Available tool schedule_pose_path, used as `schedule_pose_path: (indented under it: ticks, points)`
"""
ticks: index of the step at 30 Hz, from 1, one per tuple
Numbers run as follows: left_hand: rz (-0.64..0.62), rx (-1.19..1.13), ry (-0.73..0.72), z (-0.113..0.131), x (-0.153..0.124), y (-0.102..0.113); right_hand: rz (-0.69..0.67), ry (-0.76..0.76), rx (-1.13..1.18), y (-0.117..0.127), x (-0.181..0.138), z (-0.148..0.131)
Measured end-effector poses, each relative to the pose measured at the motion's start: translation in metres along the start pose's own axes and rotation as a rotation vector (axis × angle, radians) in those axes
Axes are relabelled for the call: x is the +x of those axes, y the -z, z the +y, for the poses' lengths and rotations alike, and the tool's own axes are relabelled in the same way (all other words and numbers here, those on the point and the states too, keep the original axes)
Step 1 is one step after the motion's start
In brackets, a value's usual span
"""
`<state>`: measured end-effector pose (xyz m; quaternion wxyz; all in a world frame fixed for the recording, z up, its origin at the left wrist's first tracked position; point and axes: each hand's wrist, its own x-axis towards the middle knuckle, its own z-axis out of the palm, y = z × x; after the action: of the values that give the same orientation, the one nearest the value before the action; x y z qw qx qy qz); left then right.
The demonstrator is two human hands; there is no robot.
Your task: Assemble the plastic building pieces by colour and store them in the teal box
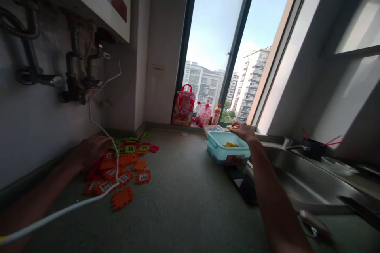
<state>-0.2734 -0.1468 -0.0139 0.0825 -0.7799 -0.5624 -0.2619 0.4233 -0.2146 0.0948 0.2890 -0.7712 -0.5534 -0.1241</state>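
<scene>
- Grey-green worktop [184, 205] stretches before me, below a tall window [210, 16] with buildings outside.
- To the right, a steel sink [308, 182] is set into it.
- On the left lies a loose pile of notched pieces [129, 160], orange, red and green; a white cable [68, 208] passes before it.
- Near the sink stands a light-blue box [214, 152], uncovered, with yellow pieces [230, 144] inside.
- My left hand [95, 148] is at the pile's left edge, dark and blurred; I cannot tell whether its fingers are apart or together.
- My right hand [243, 130] is above the box's far side, fingers pinched on a small yellow piece [232, 127].
</scene>
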Motion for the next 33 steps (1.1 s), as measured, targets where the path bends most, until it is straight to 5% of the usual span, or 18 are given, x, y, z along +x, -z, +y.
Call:
schedule_pose_path:
  ticks: [7, 12, 14, 18, 21, 24, 28, 33]
  points:
    - [0.028, 0.161, 0.047, -0.011, 0.000, -0.002, -0.274, -0.020, -0.127, -0.042, -0.003, 0.018]
    - [0.000, 0.188, 0.057, -0.003, 0.000, -0.002, -0.309, 0.020, -0.104, -0.022, -0.001, 0.006]
    - [-0.006, 0.163, 0.050, 0.007, -0.003, 0.003, -0.232, 0.076, -0.072, 0.002, -0.003, -0.009]
    - [0.001, 0.133, 0.037, 0.020, -0.006, 0.001, 0.390, 0.392, 0.130, 0.043, -0.034, -0.064]
    - [-0.011, 0.125, 0.054, 0.019, -0.005, -0.009, 0.430, 0.613, 0.265, 0.036, -0.089, -0.111]
    - [-0.039, 0.090, 0.046, 0.016, -0.004, -0.019, 0.227, 0.817, 0.226, -0.012, -0.148, -0.135]
    - [-0.055, 0.059, 0.025, 0.011, -0.002, -0.030, -0.153, 0.931, 0.149, -0.079, -0.187, -0.130]
    - [-0.074, 0.044, -0.015, 0.002, 0.002, -0.039, -0.394, 0.944, 0.227, -0.100, -0.187, -0.121]
